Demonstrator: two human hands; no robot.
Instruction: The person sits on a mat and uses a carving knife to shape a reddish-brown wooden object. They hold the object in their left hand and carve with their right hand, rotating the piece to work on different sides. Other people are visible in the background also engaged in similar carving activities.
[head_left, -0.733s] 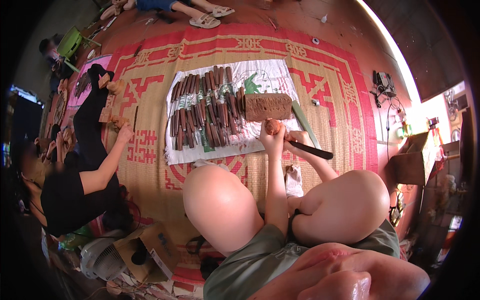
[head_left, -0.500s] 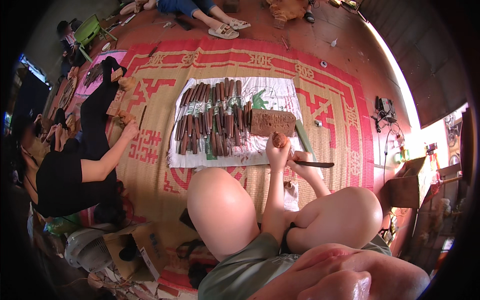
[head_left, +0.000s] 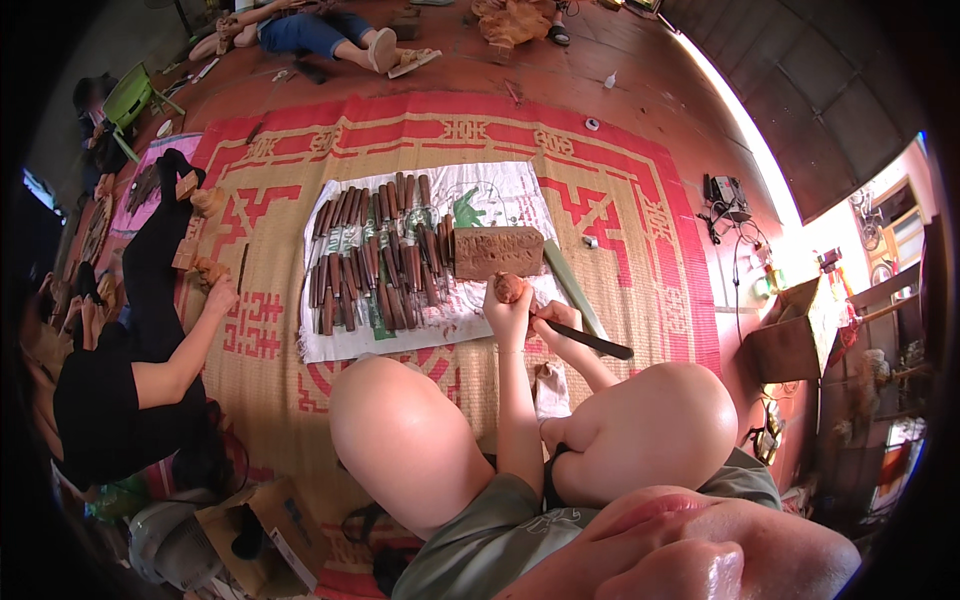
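Note:
My left hand (head_left: 507, 318) is closed around a small reddish-brown carved wooden piece (head_left: 510, 288), whose rounded top shows above the fingers. Just to its right, my right hand (head_left: 553, 322) grips a long dark carving tool (head_left: 598, 344); its far end points right and slightly toward me. The tool's other end is close to the wooden piece, and whether they touch is hard to make out. Behind both hands a brown wooden block with a carved top (head_left: 498, 254) rests on a white printed sheet (head_left: 430, 342). Rows of wooden-handled carving tools (head_left: 390, 270) lie left of the block.
A greenish strip (head_left: 575, 288) lies along the sheet's right edge. The red and tan woven mat (head_left: 470, 385) spreads beneath. At left a person in black (head_left: 120, 385) holds a carved wooden figure (head_left: 212, 270). A cardboard box (head_left: 262, 540) stands at lower left, a wooden box (head_left: 790, 325) at right.
The whole scene has shifted left as my view turned. The carving tool in my right hand has tilted from nearly level to sloping down rightward. Both hands keep their holds.

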